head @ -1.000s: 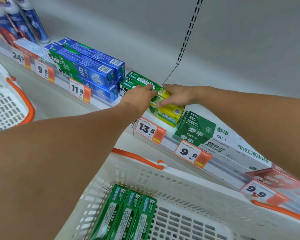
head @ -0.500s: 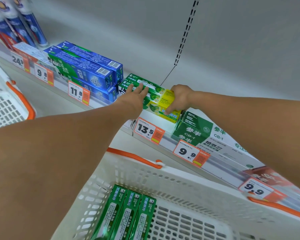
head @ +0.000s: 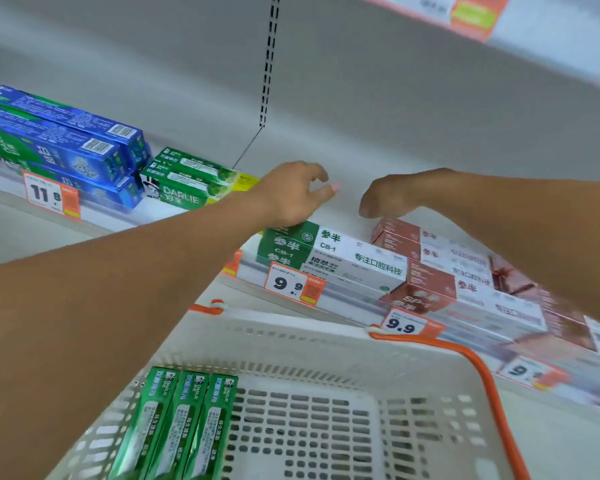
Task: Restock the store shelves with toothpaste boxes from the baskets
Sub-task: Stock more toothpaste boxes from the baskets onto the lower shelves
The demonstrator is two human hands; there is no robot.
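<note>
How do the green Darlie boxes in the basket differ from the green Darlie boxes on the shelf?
The basket Darlie boxes are plain green, three side by side, unstacked in the white basket. The shelf Darlie boxes carry a yellow-green end, are stacked, and sit beside the blue boxes. Both show Darlie branding. Neither hand touches either group.

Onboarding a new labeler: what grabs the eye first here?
Two bare hands hover empty over the shelf's middle: left hand, right hand, fingers loosely curled. Below them, three green Darlie toothpaste boxes lie side by side in the white basket. Orange price tags line the shelf edge.
</note>
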